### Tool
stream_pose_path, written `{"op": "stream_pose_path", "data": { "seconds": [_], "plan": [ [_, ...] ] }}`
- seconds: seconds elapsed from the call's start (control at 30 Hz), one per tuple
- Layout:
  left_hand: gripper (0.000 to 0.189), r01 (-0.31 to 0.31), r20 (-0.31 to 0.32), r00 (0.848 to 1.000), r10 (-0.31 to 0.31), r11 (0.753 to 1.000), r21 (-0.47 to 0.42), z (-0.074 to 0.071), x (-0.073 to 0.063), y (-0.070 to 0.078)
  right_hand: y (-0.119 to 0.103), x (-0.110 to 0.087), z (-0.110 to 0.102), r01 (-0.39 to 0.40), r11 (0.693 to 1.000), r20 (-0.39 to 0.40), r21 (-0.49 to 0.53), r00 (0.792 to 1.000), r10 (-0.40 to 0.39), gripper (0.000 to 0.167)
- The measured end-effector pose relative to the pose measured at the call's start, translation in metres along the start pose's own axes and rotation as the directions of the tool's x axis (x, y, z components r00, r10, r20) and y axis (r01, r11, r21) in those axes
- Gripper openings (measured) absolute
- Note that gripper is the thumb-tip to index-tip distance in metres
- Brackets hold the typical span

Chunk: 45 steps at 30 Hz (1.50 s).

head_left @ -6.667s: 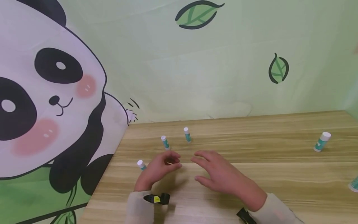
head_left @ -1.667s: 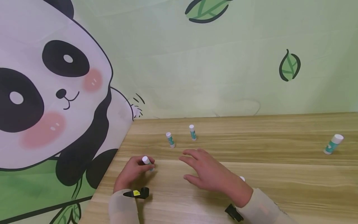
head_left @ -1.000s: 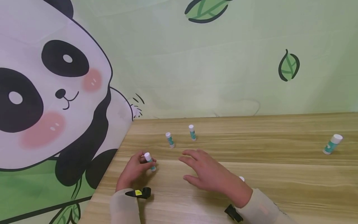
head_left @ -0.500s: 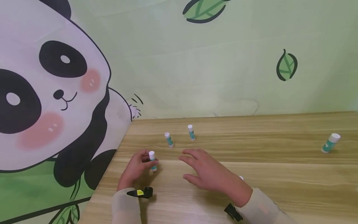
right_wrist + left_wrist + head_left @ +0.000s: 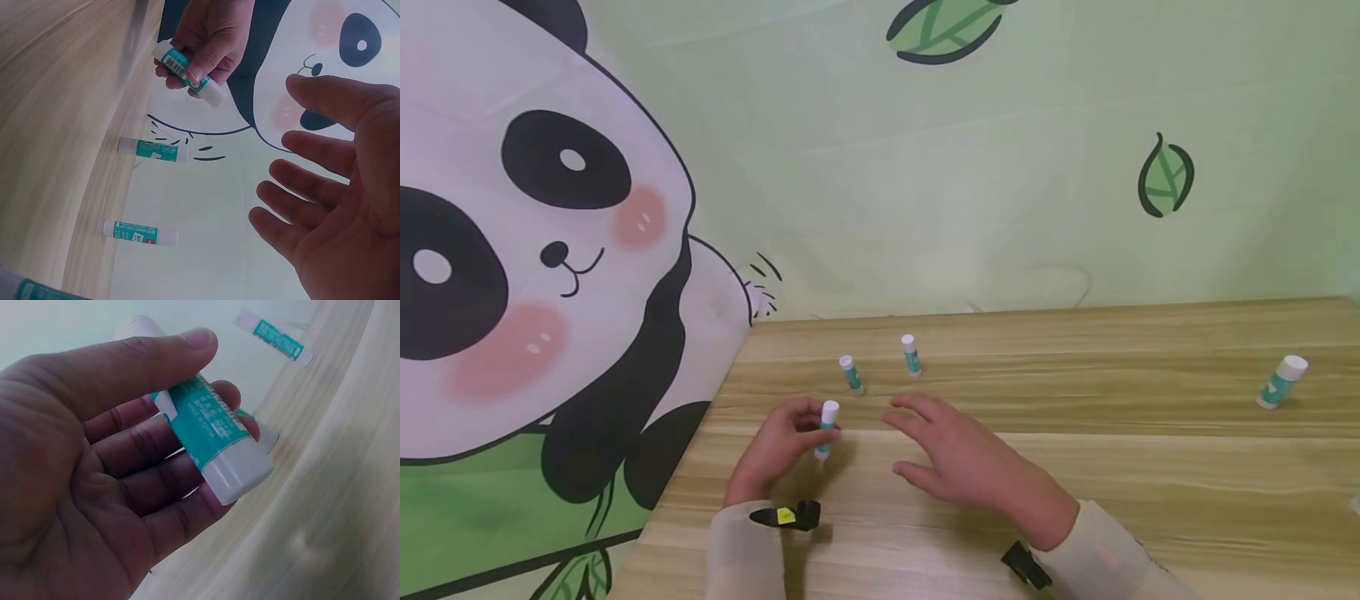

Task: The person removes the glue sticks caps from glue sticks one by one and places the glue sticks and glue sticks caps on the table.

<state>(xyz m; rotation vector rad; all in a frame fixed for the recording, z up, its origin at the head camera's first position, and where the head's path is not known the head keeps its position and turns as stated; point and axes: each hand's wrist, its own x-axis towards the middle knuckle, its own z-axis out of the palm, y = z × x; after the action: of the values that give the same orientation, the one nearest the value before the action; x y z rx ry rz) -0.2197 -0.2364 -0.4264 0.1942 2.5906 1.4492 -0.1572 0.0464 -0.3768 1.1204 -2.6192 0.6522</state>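
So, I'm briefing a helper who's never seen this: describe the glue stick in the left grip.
From the big panda picture on the left, look right to the wooden table, then the left grip. It holds the white and teal glue stick; the two lookalikes behind stand untouched.

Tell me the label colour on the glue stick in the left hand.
Teal with white print; the left wrist view shows the label best.

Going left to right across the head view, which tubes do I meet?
Held tube in the left hand, first standing tube, second standing tube, third standing tube, unclear white object at the right edge.
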Motion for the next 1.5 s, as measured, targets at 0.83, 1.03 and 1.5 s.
{"op": "stream_pose_path", "data": {
  "seconds": [0.83, 1.03, 1.5],
  "plan": [
    [0.024, -0.067, 0.174, 0.983, 0.051, 0.994, 0.090, 0.022, -0.003, 0.032, 0.002, 0.001, 0.001, 0.021, 1.000, -0.014, 0.008, 1.000, -0.021, 0.055],
    [0.022, -0.094, 0.193, 0.978, 0.073, 0.990, 0.101, 0.025, -0.004, 0.037, 0.000, 0.001, 0.001, 0.022, 1.000, -0.015, 0.013, 1.000, -0.022, 0.055],
    [0.017, -0.153, 0.234, 0.965, 0.117, 0.978, 0.145, 0.029, -0.007, 0.049, -0.002, 0.001, 0.001, -0.004, 1.000, 0.019, 0.029, 1.000, 0.004, 0.051]
  ]
}}
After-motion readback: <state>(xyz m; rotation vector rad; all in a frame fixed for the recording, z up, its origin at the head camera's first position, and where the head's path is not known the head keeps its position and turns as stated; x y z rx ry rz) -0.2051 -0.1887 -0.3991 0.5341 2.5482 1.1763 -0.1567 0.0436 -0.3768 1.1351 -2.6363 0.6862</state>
